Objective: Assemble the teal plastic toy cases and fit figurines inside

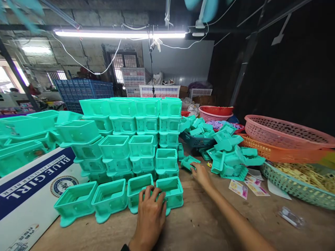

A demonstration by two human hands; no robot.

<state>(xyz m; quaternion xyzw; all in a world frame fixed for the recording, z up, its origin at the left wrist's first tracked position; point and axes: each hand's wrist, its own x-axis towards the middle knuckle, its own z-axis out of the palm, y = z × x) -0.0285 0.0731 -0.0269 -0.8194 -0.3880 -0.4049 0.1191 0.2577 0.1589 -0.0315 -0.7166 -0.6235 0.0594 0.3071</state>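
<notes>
My left hand [151,211] is at the near row of turquoise plastic boxes, its fingers curled over the adjoining rims of two open-topped ones. The rightmost box [175,192] lies against its thumb side; another box [138,183] is partly covered by its fingers. To the right, my right hand [201,174] reaches forward, fingertips closed on the edge of a turquoise plastic piece [188,162] that lies tilted on the table. Behind my left hand, several stacks of the same boxes [142,143] stand in rows.
A heap of loose turquoise parts [230,157] lies on the right, beside printed cards [238,189]. A green basket [295,184] holds yellowish pieces, near stacked pink [288,130] and orange baskets [277,151]. A white beer carton [39,195] stands left; a small clear item [291,217] lies right.
</notes>
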